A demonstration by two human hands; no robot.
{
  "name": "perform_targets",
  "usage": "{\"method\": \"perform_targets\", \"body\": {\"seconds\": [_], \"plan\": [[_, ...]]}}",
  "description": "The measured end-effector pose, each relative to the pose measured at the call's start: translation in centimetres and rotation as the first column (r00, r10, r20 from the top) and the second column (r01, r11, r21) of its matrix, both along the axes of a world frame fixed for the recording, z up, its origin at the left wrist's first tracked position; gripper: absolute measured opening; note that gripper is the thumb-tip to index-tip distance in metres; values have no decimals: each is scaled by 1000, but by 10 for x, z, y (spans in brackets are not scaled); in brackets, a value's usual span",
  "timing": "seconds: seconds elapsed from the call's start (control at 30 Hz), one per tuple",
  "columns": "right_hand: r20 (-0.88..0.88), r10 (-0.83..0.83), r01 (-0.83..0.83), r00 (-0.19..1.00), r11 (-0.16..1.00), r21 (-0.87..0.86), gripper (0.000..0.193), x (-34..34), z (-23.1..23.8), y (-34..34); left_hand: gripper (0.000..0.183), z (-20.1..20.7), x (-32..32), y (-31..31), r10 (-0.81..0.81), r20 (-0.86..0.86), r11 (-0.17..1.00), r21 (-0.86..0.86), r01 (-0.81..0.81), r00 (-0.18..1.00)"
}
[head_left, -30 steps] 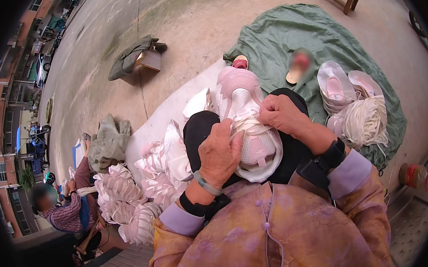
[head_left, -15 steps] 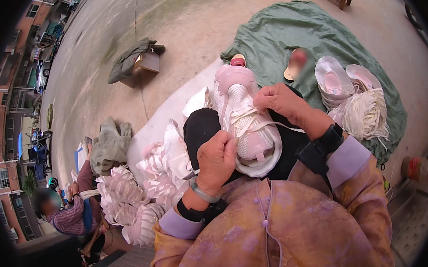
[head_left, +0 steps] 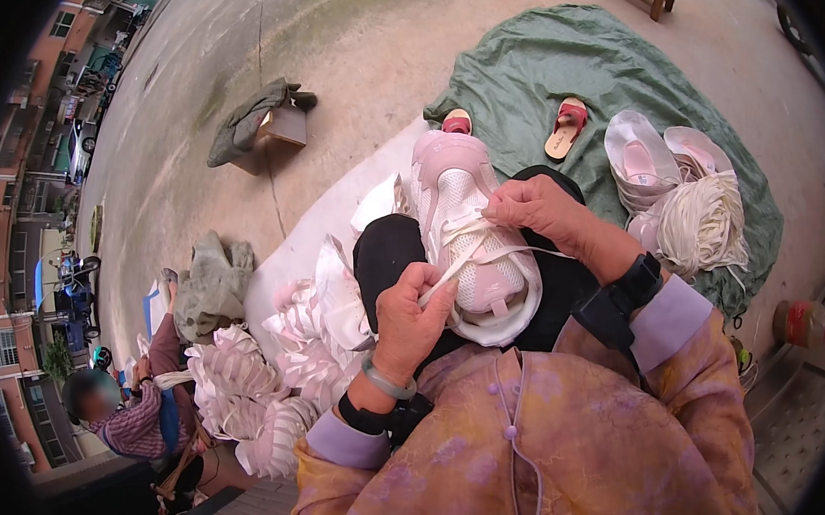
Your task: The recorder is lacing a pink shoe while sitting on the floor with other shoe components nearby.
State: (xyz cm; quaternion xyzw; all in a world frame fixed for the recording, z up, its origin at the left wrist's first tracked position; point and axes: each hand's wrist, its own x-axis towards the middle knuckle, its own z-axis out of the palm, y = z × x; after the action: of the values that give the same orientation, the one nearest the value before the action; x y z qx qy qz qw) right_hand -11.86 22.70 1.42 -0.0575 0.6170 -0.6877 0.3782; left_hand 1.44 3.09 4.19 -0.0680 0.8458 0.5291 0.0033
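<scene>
- Left hand [head_left: 413, 315]: fingers curled shut, pinching one end of a flat white lace [head_left: 465, 252] between thumb and fingers; the hand sits at the near left edge of the shoe. A pale bangle and a black band ring the wrist.
- Right hand [head_left: 535, 209]: fingertips closed on the lace at the eyelet rows, resting on the top of the shoe; a black watch on the wrist.
- Shoe [head_left: 471, 242]: pale pink sneaker with a mesh upper and white sole, lying on the person's lap over black trousers, toe pointing away.
- Lace: taut strip running from the left hand up across the tongue to the right hand.
- Left of the lap: heap of white folded shoe parts [head_left: 270, 382], stacked and fanned on a white sheet.
- Beyond the shoe: green cloth [head_left: 559, 76] spread on concrete ground, carrying a red sandal [head_left: 565, 127], more pink shoes [head_left: 644, 159] and a bundle of white laces [head_left: 707, 221].
- Far left: another person [head_left: 124, 414], seated low.
</scene>
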Motion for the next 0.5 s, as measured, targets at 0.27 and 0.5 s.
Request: {"method": "perform_targets", "body": {"seconds": [0.27,0.5], "plan": [[-190,-63,105,980,971,216,16,4,-4,-6,12,18,-2,9,-300,-241,840,-525,136,923],[-498,39,149,866,932,332,16,5,-11,-11,12,26,-2,6,-372,-187,839,-486,244,909]]}}
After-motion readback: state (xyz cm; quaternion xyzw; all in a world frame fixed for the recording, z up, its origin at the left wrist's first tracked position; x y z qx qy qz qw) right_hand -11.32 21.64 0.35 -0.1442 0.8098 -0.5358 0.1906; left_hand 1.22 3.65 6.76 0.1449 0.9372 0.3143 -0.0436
